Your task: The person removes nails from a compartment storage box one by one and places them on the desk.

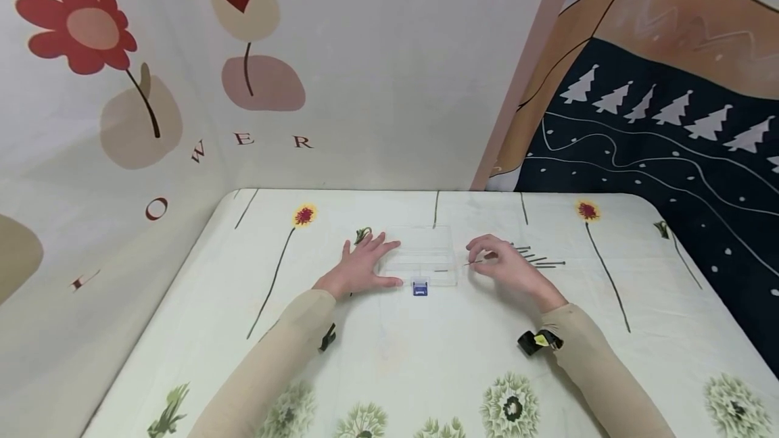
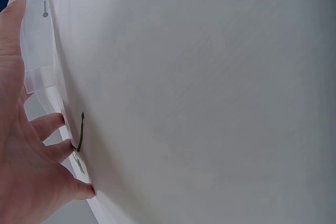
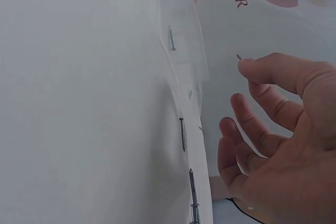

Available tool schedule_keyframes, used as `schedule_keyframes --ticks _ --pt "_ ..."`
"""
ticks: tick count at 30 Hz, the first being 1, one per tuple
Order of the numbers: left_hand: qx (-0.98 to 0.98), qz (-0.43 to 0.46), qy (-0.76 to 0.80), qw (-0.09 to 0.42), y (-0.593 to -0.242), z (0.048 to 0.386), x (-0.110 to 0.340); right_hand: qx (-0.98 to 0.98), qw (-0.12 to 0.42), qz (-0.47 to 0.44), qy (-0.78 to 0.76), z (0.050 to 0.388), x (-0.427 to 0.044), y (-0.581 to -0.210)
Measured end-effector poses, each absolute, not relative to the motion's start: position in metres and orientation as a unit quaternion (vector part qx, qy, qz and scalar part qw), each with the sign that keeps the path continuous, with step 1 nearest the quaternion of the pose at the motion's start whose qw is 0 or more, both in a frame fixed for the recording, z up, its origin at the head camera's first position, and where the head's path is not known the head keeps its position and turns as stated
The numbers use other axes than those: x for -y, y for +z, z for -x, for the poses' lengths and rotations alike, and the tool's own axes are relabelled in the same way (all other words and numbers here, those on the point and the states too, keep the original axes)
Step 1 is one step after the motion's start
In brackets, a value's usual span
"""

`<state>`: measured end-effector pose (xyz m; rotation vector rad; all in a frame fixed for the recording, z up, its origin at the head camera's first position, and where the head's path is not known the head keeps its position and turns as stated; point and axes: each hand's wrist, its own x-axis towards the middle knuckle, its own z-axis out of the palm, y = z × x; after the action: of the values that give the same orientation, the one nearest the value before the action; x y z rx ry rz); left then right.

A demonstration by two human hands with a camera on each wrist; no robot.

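Note:
A clear plastic box (image 1: 453, 255) with a blue latch (image 1: 420, 288) lies on the table. One nail (image 3: 171, 39) shows through its wall. My left hand (image 1: 362, 269) rests at the box's left side, thumb and fingers spread, the thumb touching the near left corner. To the right of the box, my right hand (image 1: 502, 263) pinches a nail (image 3: 239, 57) between thumb and fingertip, its point sticking out and most of it hidden by the fingers. Several loose nails (image 1: 550, 263) lie on the table just beyond and right of this hand.
A white cloth (image 1: 414, 363) printed with flowers covers the table. Patterned fabric (image 1: 389, 86) hangs behind and to the left, and a dark printed cloth (image 1: 657, 174) hangs at the right. A small dark camera (image 1: 535, 342) is strapped to the right wrist.

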<state>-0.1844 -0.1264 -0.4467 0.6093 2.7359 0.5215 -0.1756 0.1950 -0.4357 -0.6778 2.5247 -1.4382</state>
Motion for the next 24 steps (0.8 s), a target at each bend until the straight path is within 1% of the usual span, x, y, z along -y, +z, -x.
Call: schedule_keyframes --ticks 11,19,20,24 --pt "-0.950 -0.212 0.180 0.143 -0.449 0.185 0.127 -0.855 0.049 0.208 -0.473 0.180 -0.204 -0.436" --pt "-0.950 -0.210 0.178 0.146 -0.449 0.185 0.127 -0.863 0.041 0.195 -0.464 0.184 -0.213 -0.442" --pt "-0.950 -0.210 0.179 0.146 -0.449 0.185 0.127 -0.864 0.043 0.190 -0.464 0.181 -0.212 -0.438" --pt "-0.950 -0.209 0.180 0.147 -0.449 0.185 0.127 -0.869 0.042 0.178 -0.459 0.182 -0.214 -0.439"
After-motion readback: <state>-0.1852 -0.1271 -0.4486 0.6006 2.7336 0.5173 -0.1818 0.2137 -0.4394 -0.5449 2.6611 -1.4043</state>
